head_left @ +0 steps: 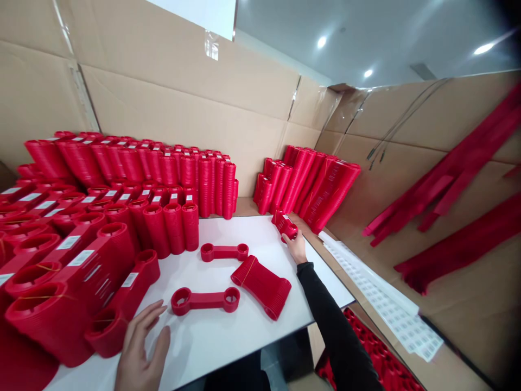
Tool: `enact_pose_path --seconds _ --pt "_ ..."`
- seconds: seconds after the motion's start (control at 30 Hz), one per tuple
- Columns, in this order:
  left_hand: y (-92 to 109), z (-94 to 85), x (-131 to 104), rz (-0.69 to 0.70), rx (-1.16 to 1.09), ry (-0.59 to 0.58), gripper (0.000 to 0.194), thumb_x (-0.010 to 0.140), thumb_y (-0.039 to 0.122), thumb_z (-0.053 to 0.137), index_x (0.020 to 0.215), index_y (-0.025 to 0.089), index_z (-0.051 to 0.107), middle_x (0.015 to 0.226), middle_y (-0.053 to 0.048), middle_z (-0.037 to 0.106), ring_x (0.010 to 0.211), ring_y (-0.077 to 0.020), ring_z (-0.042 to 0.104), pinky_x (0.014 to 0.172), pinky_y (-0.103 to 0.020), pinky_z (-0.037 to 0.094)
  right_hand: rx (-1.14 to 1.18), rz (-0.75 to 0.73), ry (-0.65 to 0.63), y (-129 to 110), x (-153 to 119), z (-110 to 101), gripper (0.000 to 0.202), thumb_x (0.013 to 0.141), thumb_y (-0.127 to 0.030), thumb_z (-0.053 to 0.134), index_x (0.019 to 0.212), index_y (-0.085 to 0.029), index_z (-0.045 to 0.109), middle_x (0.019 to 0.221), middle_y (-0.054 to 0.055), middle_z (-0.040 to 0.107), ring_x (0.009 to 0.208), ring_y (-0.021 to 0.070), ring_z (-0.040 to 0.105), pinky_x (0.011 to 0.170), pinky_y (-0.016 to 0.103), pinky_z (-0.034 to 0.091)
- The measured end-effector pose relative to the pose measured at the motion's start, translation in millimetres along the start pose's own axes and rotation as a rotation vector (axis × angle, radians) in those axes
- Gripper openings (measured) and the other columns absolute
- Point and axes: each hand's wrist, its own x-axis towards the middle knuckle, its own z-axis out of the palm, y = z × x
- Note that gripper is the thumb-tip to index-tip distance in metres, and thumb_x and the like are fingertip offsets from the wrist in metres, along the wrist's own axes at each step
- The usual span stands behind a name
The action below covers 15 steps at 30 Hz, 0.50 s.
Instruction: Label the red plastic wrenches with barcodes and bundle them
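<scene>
My right hand (297, 247) reaches to the far side of the white table (260, 233), fingers wrapped round the near end of a short stack of red plastic links (279, 218). My left hand (140, 350) is open near the table's front edge, thumb and fingers apart, beside a small banded stack of red links (129, 296) with a white label. Between my hands lie a red link with a ring at each end (205, 301), a smaller red link (224, 251) and a larger stack of links (264, 285) on its side, with a thin band round it.
Many labelled red stacks (154, 163) crowd the left and back. Taller stacks (303, 176) lean against the cardboard wall (195, 103) at the back right. Label sheets (378, 293) lie along the right. Below them, a box holds more red pieces (378, 347). Red strips (448, 179) hang at right.
</scene>
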Motion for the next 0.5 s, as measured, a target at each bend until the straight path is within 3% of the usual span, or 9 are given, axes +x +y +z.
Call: enact_pose_path --seconds 0.4,0.5 --pt "2.3 1.7 3.2 0.004 0.015 -0.030 0.038 0.084 0.047 0.054 0.114 0.023 0.053 0.126 -0.011 0.052 0.121 -0.0343 0.051 0.103 -0.061 0.043 0.031 0.014 0.065 25.9 11.5 -16.9 0.051 0.079 -0.034 0.070 0.122 -0.013 0.053 0.112 0.011 0.066 0.097 0.0219 0.065 0.088 0.041 0.050" --pt "6.3 2.8 3.2 -0.011 0.026 -0.033 0.041 0.084 0.048 0.054 0.116 0.022 0.052 0.128 -0.011 0.052 0.121 -0.0341 0.051 0.104 -0.059 0.044 0.056 -0.015 0.113 25.8 11.0 -17.9 0.058 0.075 -0.035 0.072 0.123 -0.011 0.052 0.113 0.013 0.064 0.101 0.0248 0.063 0.091 0.044 0.049"
